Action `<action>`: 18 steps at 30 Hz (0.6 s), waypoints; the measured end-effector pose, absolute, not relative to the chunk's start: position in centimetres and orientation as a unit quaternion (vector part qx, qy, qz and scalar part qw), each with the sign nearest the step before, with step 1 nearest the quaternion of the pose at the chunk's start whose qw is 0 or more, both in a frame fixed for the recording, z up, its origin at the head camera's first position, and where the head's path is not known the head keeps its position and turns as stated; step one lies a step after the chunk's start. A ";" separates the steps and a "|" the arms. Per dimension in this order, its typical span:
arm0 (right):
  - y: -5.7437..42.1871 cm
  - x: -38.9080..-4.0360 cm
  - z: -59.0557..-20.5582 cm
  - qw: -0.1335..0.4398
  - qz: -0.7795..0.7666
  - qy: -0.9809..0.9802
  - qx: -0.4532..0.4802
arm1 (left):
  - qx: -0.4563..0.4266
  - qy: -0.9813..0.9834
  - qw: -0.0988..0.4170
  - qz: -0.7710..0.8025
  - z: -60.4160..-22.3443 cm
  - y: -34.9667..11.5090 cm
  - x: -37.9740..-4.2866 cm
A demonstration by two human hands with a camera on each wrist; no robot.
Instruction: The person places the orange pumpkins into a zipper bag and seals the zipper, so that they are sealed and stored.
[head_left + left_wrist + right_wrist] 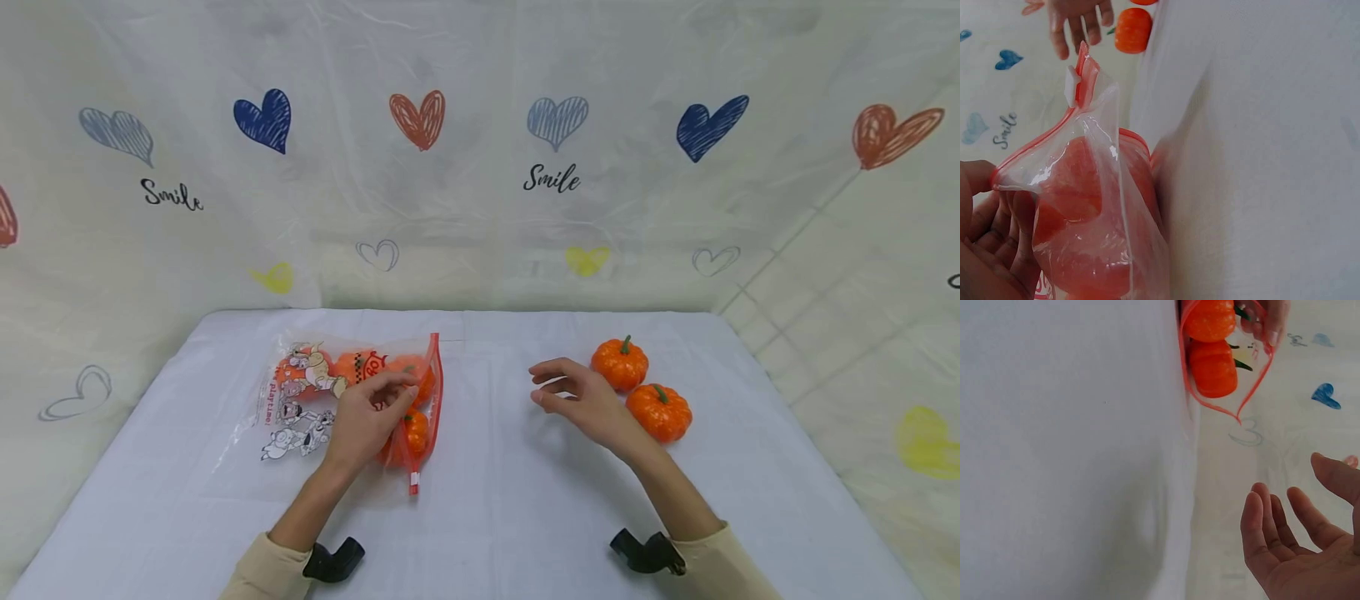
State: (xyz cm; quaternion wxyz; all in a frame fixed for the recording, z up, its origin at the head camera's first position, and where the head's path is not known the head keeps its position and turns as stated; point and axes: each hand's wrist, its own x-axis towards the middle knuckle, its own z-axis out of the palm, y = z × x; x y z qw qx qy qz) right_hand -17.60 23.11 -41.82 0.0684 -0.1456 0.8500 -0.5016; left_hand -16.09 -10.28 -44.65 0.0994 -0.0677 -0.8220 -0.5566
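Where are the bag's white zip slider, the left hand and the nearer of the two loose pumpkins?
White zip slider (1072, 86): left wrist view, middle of its white side.
Left hand (367, 422): head view, back of the hand.
Nearer loose pumpkin (660, 417): head view, its orange body.

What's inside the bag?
Orange pumpkins, two near the open end of the bag. Drawings and the left hand cover part of it, so I can't tell how many.

The bag (307, 408) and two loose pumpkins (660, 414) obstruct, leaving passage between them.
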 end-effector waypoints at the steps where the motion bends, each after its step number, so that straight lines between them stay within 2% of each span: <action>1: 23.3 -17.6 -41.8 0.065 -0.501 0.851 -0.145 | -0.068 -0.821 0.099 -0.558 -44.6 -10.3 -16.1; 18: 26.3 -17.4 -41.7 0.046 -0.484 0.863 -0.133 | -0.067 -0.822 0.100 -0.556 -44.8 -10.3 -16.1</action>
